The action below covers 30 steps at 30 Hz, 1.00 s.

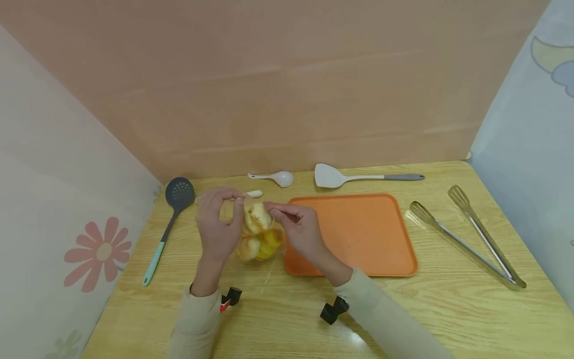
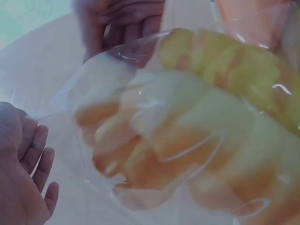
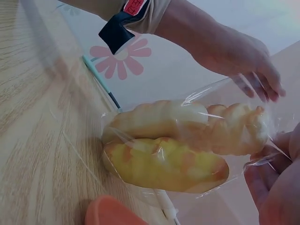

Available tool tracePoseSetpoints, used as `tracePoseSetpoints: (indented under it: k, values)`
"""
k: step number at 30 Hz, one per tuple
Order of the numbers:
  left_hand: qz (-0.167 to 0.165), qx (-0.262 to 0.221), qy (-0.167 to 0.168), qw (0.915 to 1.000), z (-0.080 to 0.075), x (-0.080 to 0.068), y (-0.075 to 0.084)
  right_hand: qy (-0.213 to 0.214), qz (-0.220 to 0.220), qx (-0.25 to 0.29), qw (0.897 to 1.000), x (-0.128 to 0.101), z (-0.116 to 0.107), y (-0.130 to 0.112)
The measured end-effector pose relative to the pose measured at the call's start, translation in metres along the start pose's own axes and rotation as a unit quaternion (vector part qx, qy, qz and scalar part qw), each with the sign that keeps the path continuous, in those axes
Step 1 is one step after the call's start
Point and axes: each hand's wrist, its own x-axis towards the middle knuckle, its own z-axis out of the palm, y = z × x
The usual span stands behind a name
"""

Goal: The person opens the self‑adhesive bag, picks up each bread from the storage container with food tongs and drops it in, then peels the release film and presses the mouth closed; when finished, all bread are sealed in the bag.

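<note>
A clear plastic bag (image 3: 220, 185) hangs between my two hands, above the table. Inside are pale golden-brown bread rolls (image 1: 257, 218) and a yellow bread roll (image 3: 164, 166). My left hand (image 1: 218, 227) is at the bag's left upper edge, thumb and forefinger tips meeting on the film, other fingers loosely bent in the left wrist view. From the right, my right hand (image 1: 304, 232) pinches the bag's upper edge between thumb and fingers. The orange tray (image 1: 354, 234) lies flat just right of the bag, partly behind my right hand.
A slotted skimmer (image 1: 179, 194) lies at the left. Behind stand out a white ladle (image 1: 282, 178), a white-handled utensil (image 1: 254, 193) partly hidden by my left hand, and a white spatula (image 1: 329, 176). Spread metal tongs (image 1: 466, 244) lie at the right. Walls border the table's back and sides.
</note>
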Motion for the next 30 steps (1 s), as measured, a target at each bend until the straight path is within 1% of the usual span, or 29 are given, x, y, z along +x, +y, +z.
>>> tracePoseSetpoints:
  k: [2, 3, 4, 5, 7, 9, 10, 11, 12, 13, 14, 15, 17, 18, 19, 20, 21, 22, 23, 24, 25, 27, 30]
  values:
    - [-0.037, -0.036, 0.019, 0.9985, -0.01, 0.003, -0.002, 0.008, 0.015, 0.015, 1.0, 0.0, -0.001, 0.0]
    - [-0.058, -0.067, 0.026, 0.9957, -0.015, 0.005, -0.003, 0.011, 0.021, 0.018, 1.0, 0.001, -0.001, 0.001]
    - [-0.083, -0.1, 0.032, 0.991, -0.02, 0.007, -0.004, 0.014, 0.024, 0.018, 0.999, 0.001, -0.002, 0.001]
    - [-0.106, -0.136, 0.038, 0.9843, -0.024, 0.009, -0.006, 0.017, 0.028, 0.02, 0.999, 0.001, -0.002, 0.002]
    - [-0.146, -0.203, 0.055, 0.9667, -0.033, 0.014, -0.008, 0.023, 0.037, 0.025, 0.999, 0.001, -0.002, 0.002]
    - [-0.181, -0.264, 0.072, 0.9446, -0.041, 0.017, -0.012, 0.032, 0.049, 0.03, 0.998, 0.001, -0.002, 0.002]
    - [-0.193, -0.284, 0.082, 0.9356, -0.045, 0.018, -0.013, 0.037, 0.055, 0.031, 0.997, 0.002, -0.002, 0.002]
    - [-0.2, -0.297, 0.09, 0.9293, -0.048, 0.019, -0.014, 0.041, 0.062, 0.035, 0.997, 0.002, -0.002, 0.002]
    - [-0.205, -0.304, 0.093, 0.9258, -0.052, 0.021, -0.014, 0.045, 0.067, 0.035, 0.996, 0.002, -0.002, 0.002]
    - [-0.206, -0.306, 0.089, 0.9251, -0.055, 0.021, -0.015, 0.048, 0.071, 0.038, 0.996, 0.002, -0.002, 0.002]
    - [-0.202, -0.301, 0.08, 0.9284, -0.059, 0.022, -0.016, 0.052, 0.076, 0.04, 0.995, 0.002, -0.002, 0.002]
    - [-0.195, -0.292, 0.067, 0.934, -0.062, 0.023, -0.016, 0.055, 0.078, 0.041, 0.995, 0.002, -0.003, 0.002]
    - [-0.163, -0.222, 0.024, 0.961, -0.067, 0.023, -0.018, 0.061, 0.083, 0.041, 0.994, 0.003, -0.002, 0.002]
    - [-0.14, -0.172, -0.001, 0.975, -0.07, 0.023, -0.019, 0.063, 0.084, 0.04, 0.994, 0.003, -0.002, 0.002]
    - [-0.11, -0.115, -0.024, 0.987, -0.072, 0.023, -0.019, 0.066, 0.086, 0.039, 0.993, 0.004, -0.002, 0.003]
    - [-0.079, -0.051, -0.045, 0.9945, -0.073, 0.023, -0.019, 0.068, 0.088, 0.037, 0.993, 0.004, -0.002, 0.003]
    - [-0.05, 0.006, -0.061, 0.9968, -0.074, 0.023, -0.019, 0.07, 0.09, 0.035, 0.993, 0.004, -0.002, 0.003]
    - [-0.022, 0.063, -0.074, 0.995, -0.075, 0.022, -0.019, 0.072, 0.091, 0.033, 0.993, 0.004, -0.003, 0.004]
    - [0.0, 0.105, -0.084, 0.9909, -0.075, 0.022, -0.02, 0.073, 0.092, 0.031, 0.993, 0.004, -0.003, 0.003]
    - [0.018, 0.146, -0.094, 0.9847, -0.076, 0.022, -0.019, 0.074, 0.092, 0.029, 0.993, 0.004, -0.003, 0.003]
    - [0.032, 0.176, -0.102, 0.9786, -0.075, 0.021, -0.019, 0.075, 0.091, 0.028, 0.993, 0.004, -0.003, 0.003]
    - [0.044, 0.212, -0.119, 0.969, -0.075, 0.02, -0.02, 0.075, 0.089, 0.026, 0.993, 0.004, -0.003, 0.003]
    - [0.053, 0.246, -0.134, 0.9583, -0.073, 0.019, -0.021, 0.072, 0.084, 0.026, 0.994, 0.004, -0.003, 0.003]
